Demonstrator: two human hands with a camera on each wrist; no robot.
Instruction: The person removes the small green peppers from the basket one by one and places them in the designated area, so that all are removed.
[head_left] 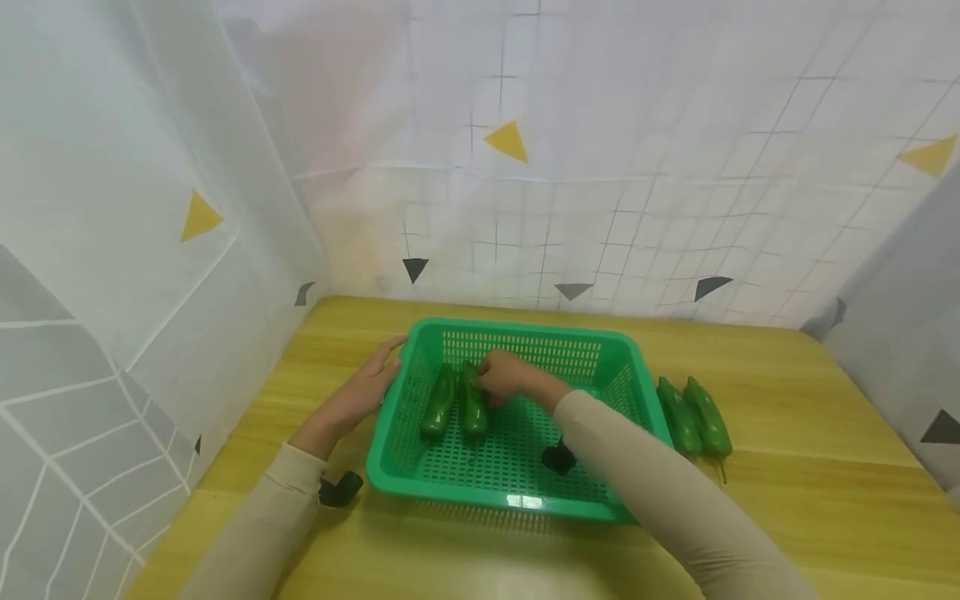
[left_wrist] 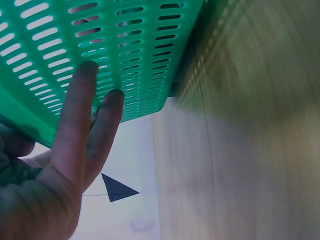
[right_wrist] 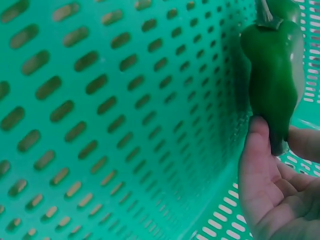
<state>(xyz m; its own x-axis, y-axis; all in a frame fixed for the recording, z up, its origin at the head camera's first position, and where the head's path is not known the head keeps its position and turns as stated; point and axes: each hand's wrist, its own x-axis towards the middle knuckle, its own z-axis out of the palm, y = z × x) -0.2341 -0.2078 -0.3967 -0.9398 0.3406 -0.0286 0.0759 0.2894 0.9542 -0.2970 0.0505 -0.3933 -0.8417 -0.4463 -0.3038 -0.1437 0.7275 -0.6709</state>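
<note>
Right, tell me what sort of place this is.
Probably a makeshift work booth: white sheets printed with yellow and dark triangles enclose the back and sides of a yellowish wood-grain table, where a green perforated plastic basket sits.

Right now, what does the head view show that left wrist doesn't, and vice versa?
Head only: four green peppers, two in the green slotted basket and two on the wood-grain table to its right, with the right hand pinching one in the basket.
Left wrist only: the basket's outer left wall up close, two straight fingers of the left hand against it.
Both: basket, left hand, table, white backdrop with dark triangle.
</note>
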